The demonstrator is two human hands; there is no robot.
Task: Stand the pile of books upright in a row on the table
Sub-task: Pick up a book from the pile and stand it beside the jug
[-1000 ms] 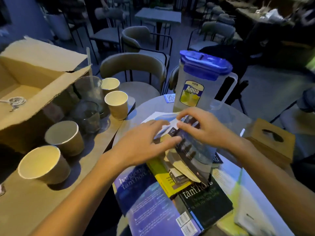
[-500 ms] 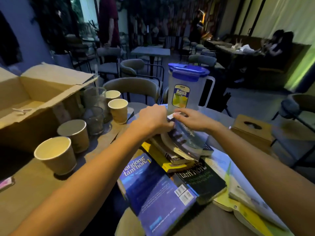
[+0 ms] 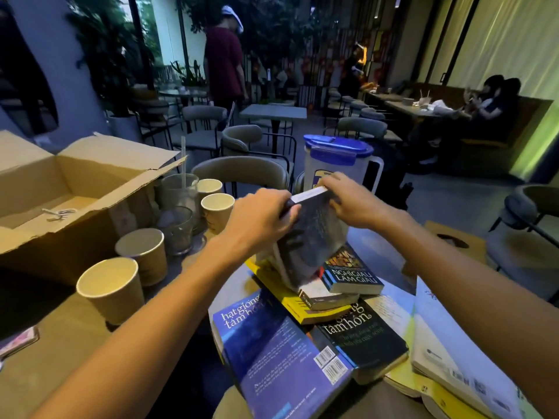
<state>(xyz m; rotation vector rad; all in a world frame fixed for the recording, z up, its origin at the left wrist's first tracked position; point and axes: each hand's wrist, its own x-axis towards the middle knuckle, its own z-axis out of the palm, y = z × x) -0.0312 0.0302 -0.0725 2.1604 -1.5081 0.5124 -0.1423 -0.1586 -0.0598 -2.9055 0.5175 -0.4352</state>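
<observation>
Dark book (image 3: 314, 237) tilted on pile (image 3: 317, 300), both hands' grip on top edge.

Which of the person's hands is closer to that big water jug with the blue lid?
The right hand. It grips the dark book's top edge right in front of the jug, overlapping its label. The left hand holds the book's other end, farther toward the paper cups.
</observation>
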